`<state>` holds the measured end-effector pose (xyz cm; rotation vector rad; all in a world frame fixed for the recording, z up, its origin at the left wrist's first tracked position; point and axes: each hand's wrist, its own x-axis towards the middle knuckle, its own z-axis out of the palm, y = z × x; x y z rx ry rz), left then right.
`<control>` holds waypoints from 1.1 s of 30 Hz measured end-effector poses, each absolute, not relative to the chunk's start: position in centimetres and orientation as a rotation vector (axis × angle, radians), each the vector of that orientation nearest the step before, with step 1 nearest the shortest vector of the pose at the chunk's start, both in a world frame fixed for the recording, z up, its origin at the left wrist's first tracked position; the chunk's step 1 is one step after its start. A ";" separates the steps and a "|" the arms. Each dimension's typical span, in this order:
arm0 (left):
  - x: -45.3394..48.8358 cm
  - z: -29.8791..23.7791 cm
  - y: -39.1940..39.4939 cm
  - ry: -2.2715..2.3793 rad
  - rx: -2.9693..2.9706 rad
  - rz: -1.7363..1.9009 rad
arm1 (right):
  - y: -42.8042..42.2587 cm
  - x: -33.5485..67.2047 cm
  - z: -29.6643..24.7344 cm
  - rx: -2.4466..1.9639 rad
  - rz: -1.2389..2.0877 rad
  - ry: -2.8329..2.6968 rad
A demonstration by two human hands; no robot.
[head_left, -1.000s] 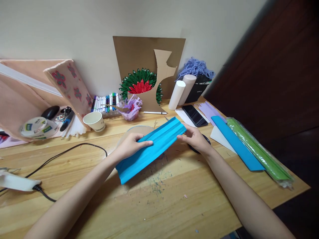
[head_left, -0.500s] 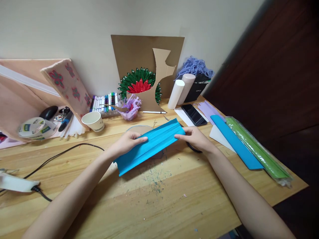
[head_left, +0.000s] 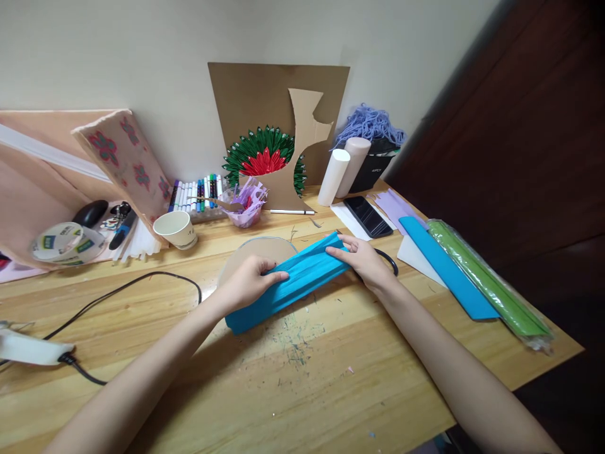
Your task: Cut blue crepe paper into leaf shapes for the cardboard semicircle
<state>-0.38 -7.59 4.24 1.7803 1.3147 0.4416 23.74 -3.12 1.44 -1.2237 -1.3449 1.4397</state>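
Note:
A pleated strip of blue crepe paper [head_left: 302, 277] is held slantwise above the wooden table. My left hand [head_left: 253, 279] is closed on its left part, the thumb lying on top and the other fingers mostly hidden behind. At the right end, my right hand [head_left: 362, 257] pinches the paper between thumb and fingers. Partly covered by the paper and my left hand, a round cardboard disc [head_left: 246, 249] lies on the table. The black handle of some tool [head_left: 388, 260] shows just right of my right hand; the rest of it is hidden.
At the back stand a paper cup [head_left: 176, 229], a bowl of purple scraps [head_left: 246, 211], markers [head_left: 196, 194] and cut cardboard [head_left: 283, 189]. A phone [head_left: 367, 216], folded blue paper [head_left: 447, 268] and a green wrapped roll [head_left: 486, 284] lie right. A black cable [head_left: 118, 290] runs along the left.
The blue paper has narrowed, its folds drawn closer together. My right hand has shifted slightly left and turned, and more of the cardboard disc shows behind my left hand.

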 end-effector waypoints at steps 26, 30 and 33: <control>-1.2 4.5 -7.0 1.364 2.007 0.293 | -3.9 22.2 0.6 -1.201 1.238 -1.455; 0.7 4.2 -7.1 1.388 2.012 0.441 | -4.9 21.6 1.0 -1.174 1.117 -1.592; 2.0 4.2 -6.9 1.418 2.059 0.524 | -5.1 21.5 1.0 -1.178 1.093 -1.594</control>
